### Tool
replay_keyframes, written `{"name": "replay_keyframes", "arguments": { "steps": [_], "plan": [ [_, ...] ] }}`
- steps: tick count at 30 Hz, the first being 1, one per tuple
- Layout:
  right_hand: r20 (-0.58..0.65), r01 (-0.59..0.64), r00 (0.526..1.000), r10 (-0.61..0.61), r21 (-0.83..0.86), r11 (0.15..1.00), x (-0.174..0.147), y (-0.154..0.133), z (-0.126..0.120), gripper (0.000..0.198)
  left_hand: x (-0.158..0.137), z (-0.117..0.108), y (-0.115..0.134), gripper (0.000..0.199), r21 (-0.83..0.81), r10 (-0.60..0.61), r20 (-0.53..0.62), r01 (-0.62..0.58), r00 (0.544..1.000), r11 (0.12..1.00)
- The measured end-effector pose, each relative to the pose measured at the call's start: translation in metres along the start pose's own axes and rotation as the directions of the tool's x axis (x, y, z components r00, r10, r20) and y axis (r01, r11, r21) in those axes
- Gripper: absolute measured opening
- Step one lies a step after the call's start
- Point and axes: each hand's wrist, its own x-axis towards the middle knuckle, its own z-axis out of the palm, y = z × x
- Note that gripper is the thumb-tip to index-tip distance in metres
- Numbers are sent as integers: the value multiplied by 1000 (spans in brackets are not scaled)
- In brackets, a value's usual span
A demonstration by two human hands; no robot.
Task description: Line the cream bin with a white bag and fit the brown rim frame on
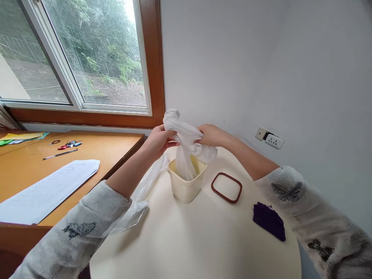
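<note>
Two-handed grip [159,140] on bag [187,132], illegible printed sheet [55,190]

Through my head feed I get plain white walls [215,58] and, on the left, a sliding window [55,54] with pale metal sashes set in a brown wooden frame [154,58]. Soft daylight comes through it, with leafy trees [99,35] outside. A bit of curtain [6,117] hangs at the far left. Below, I see an orange-brown wooden desk [116,143] beside a rounded white worktop [203,240]; a power socket [274,141] sits on the right.
</note>
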Motion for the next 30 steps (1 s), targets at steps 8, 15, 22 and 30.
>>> {"name": "replay_keyframes", "arguments": {
  "steps": [8, 15, 22, 30],
  "plan": [
    [-507, 84, 857, -94, -43, 996, 3, 21, 6, 18, -42, -43, 43, 23, 555, -491, 641, 85, 590, 828],
    [-489, 451, 781, -389, 11, 892, -9, -2, 17, 9, -18, -18, 10, 47, 194, -331, 336, 279, 882, 940],
    [-497, 560, 618, -609, -265, 785, -13, 11, 16, 18, -4, -18, -17, 36, 149, -212, 166, 188, 963, 971],
    [-317, 469, 595, -739, -610, 639, -45, 77, 19, 23, -4, -96, 1, 23, 228, -121, -15, 121, 993, 966]
  ]
}}
